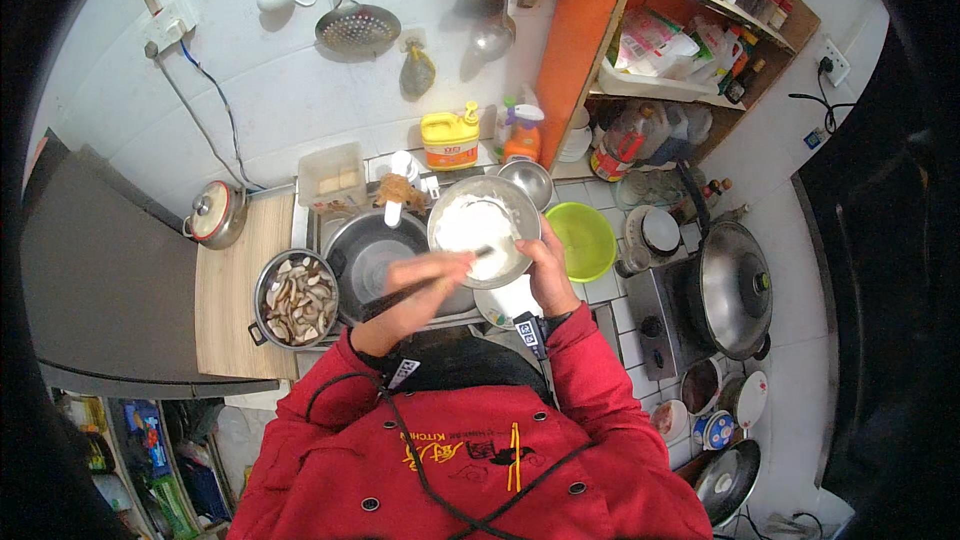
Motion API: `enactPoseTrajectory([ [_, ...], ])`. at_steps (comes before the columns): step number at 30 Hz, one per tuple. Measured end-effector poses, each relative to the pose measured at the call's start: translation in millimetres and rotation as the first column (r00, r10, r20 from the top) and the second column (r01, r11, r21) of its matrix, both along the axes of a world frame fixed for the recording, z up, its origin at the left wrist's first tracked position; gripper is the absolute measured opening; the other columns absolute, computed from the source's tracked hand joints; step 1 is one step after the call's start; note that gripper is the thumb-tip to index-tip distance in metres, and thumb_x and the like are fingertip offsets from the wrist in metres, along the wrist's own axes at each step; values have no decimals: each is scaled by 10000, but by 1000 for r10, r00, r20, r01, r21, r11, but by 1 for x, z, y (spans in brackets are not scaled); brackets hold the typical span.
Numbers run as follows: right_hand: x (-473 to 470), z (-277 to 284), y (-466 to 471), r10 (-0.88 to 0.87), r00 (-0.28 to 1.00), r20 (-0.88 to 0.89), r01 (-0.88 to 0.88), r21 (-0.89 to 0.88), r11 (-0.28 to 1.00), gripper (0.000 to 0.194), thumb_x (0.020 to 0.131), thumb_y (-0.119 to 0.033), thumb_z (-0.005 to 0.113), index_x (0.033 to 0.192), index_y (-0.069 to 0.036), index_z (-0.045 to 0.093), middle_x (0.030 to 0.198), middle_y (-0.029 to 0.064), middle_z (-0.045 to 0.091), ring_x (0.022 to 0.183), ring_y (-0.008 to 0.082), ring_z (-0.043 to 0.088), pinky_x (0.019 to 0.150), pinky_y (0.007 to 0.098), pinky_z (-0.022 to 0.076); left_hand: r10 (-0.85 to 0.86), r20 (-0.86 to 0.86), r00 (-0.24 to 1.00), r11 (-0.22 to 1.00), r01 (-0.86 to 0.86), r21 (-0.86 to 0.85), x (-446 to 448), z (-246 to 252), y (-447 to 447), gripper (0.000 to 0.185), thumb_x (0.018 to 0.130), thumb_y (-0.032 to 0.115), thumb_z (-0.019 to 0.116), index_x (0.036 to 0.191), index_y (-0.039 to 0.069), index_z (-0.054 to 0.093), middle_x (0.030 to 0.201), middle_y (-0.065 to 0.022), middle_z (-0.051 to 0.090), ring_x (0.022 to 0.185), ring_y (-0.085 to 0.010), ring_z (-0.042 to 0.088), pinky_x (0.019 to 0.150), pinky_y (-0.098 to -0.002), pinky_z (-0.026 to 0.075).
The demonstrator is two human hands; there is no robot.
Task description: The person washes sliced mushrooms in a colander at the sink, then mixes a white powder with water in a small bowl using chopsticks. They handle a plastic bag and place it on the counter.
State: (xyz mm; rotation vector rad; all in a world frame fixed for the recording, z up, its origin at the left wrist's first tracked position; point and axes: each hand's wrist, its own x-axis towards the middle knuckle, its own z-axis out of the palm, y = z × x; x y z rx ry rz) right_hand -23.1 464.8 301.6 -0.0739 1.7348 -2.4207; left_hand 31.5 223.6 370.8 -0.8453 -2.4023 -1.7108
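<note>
My right hand (553,270) grips the rim of a steel mixing bowl (529,221), thumb on top of the rim. The bowl is tilted and held above the sink's right side. Inside lies a white powder (472,225), perhaps flour, with a wetter-looking patch nearer to me. My left hand (420,289) is blurred and closed around a dark, slender utensil (397,298), probably chopsticks. The utensil's tip reaches into the bowl, among the white mass. Below the bowl, a plate (491,311) shows in part.
On the left stand a pot of sliced mushrooms (300,300) and a lidded pot (217,214) on a wooden board (244,285). A basin (367,255) sits in the sink. To the right are a green bowl (581,240), a small steel bowl (526,181) and a lidded wok (735,289).
</note>
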Motion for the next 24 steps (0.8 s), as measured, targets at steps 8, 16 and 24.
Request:
enactPoseTrajectory([
  [8,-3,-1,-1,-2,1000,-16,2,-15,1000,629,784,-185,563,1368,11,435,1239,106,566,1113,194,544,951,300,427,-21,8,1000,998,22,-65,-1,1,0,170,888,52,620,1029,-20,680,1088,-170,684,1005,-220,662,871,-305,502],
  [16,-4,-3,-1,27,1000,-13,-27,-16,1000,685,799,-235,594,1410,12,406,1265,126,558,1130,203,537,968,298,419,1,-84,996,998,5,66,-7,-3,-6,152,862,37,648,993,-28,688,1035,-153,705,951,-227,685,829,-304,524],
  [24,-4,0,-2,31,999,-12,-30,46,998,708,789,-238,599,1421,6,395,1289,120,543,1118,196,543,888,294,472,40,-93,995,998,-35,53,-11,2,-5,137,866,37,646,986,-1,698,1009,-158,707,928,-242,694,814,-317,536],
])
